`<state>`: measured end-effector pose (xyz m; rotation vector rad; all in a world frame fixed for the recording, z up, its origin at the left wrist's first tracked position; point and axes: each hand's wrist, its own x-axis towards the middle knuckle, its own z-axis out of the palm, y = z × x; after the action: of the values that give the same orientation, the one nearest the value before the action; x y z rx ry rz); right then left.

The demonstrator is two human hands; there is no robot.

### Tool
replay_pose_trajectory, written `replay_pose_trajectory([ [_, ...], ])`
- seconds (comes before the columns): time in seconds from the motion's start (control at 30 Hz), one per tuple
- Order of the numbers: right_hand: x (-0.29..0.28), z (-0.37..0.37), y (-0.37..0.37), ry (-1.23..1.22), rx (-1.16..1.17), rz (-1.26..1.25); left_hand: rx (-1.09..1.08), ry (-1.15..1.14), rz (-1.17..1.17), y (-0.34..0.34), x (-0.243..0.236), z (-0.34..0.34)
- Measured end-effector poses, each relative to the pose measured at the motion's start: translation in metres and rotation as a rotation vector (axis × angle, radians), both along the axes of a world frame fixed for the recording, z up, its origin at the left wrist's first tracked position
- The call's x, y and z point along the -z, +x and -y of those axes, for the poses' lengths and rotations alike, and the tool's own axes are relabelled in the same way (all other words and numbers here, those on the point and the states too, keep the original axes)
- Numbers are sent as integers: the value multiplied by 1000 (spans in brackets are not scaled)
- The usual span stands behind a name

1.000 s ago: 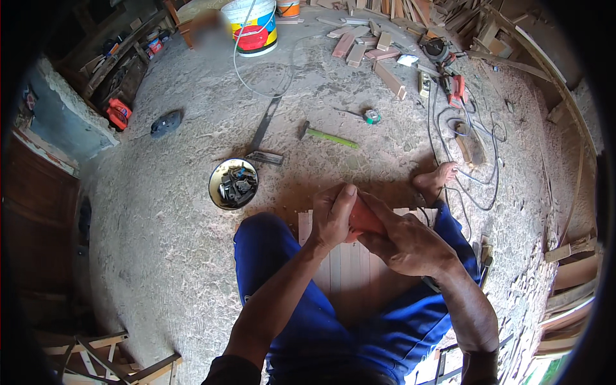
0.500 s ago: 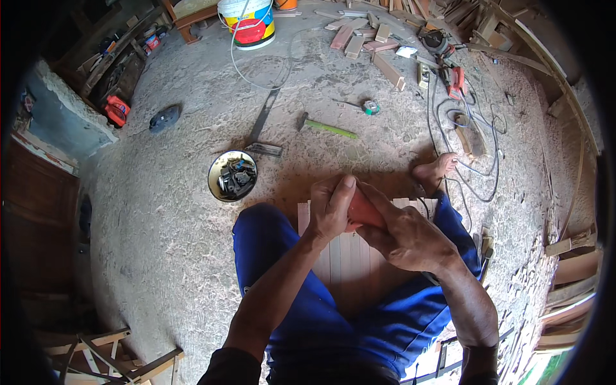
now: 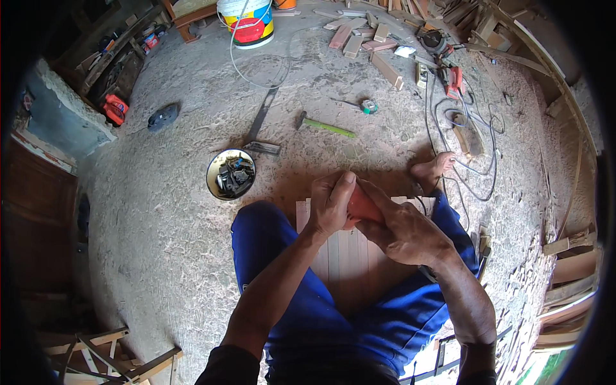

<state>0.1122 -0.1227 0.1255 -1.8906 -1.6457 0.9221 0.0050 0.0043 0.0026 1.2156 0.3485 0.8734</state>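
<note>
Both of my hands close around a smooth reddish-orange object (image 3: 365,210) above my lap; its kind is hidden by my fingers. My left hand (image 3: 332,204) grips its left side, with the thumb on top. From the right, my right hand (image 3: 410,234) wraps it with fingers and thumb. Directly below lies a panel of narrow, pale wood strips (image 3: 346,260) set side by side between my legs. Part of a thin dark cord (image 3: 421,205) shows beyond my right hand.
Ahead on the rough floor are a bowl of metal parts (image 3: 235,174), a try square (image 3: 262,119), a green-handled hammer (image 3: 328,127) and a tape measure (image 3: 368,106). Wood offcuts (image 3: 387,69), a red power tool (image 3: 453,82) and looped cables (image 3: 494,167) lie farther right. A paint bucket (image 3: 246,25) stands far ahead.
The whole view has shifted very slightly. My hands keep the same hold on the reddish-orange object, with almost no visible movement.
</note>
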Motion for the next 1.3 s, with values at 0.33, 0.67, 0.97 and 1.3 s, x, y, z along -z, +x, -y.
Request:
replay_pose_trajectory([
  [0.33,5,-5,4,-47,12,27,-20,29,7,5,0,-4],
  [0.67,1,-17,1,-134,-13,112,-115,71,7,-2,2,-7],
  [0.97,15,-10,3,-37,-17,119,-111,113,-67,-2,3,-3],
  [1.3,24,-5,-4,-21,-11,106,-119,118,-126,-8,18,1],
])
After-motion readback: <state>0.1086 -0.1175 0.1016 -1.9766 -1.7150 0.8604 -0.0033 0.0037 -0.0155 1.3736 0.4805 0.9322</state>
